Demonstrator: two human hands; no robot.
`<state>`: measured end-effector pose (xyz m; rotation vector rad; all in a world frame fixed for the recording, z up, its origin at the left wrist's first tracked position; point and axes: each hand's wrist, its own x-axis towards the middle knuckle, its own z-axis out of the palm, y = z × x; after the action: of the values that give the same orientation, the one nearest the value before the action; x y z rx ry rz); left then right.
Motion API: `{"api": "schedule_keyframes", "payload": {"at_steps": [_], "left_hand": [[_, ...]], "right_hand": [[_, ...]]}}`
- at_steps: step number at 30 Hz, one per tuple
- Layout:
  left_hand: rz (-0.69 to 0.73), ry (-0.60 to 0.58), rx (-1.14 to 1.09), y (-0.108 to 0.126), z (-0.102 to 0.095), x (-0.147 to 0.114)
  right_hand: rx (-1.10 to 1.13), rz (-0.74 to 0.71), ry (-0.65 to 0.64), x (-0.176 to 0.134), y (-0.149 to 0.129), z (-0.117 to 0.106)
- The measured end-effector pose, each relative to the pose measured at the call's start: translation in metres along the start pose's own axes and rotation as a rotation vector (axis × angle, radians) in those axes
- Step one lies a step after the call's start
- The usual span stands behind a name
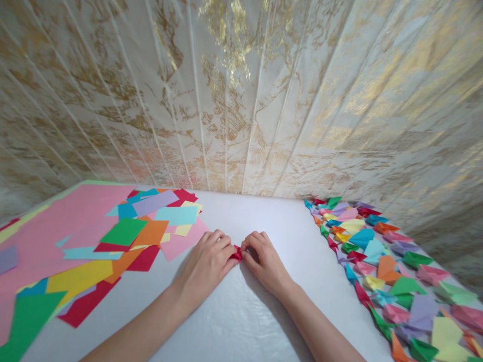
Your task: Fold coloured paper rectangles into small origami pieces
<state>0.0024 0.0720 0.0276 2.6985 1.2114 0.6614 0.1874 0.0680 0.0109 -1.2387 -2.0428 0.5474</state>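
White tabletop [271,216], left hand [209,256] and right hand [267,261] pinching small red paper [236,254], colourful folded pieces [388,269] rightward

Left hand [209,259]: bare, slim-fingered, centre of the frame
Right hand [267,261]: bare, narrow
Left forearm [141,322]: bare, slender, bottom left of centre
Right forearm [315,322]: bare, tapering towards the wrist

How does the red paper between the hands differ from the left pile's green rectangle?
The red paper is folded and small; the green rectangle looks flat and larger. The left hand and right hand hold the red paper; the green rectangle lies in the pile. Both are coloured paper.
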Motion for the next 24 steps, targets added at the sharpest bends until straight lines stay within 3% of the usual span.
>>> {"api": "schedule_keyframes", "payload": {"at_steps": [24], "left_hand": [[-0.039, -0.026, 0.039, 0.0033, 0.0049, 0.0010]], "right_hand": [[0.059, 0.040, -0.023, 0.0001, 0.0010, -0.0007]]}}
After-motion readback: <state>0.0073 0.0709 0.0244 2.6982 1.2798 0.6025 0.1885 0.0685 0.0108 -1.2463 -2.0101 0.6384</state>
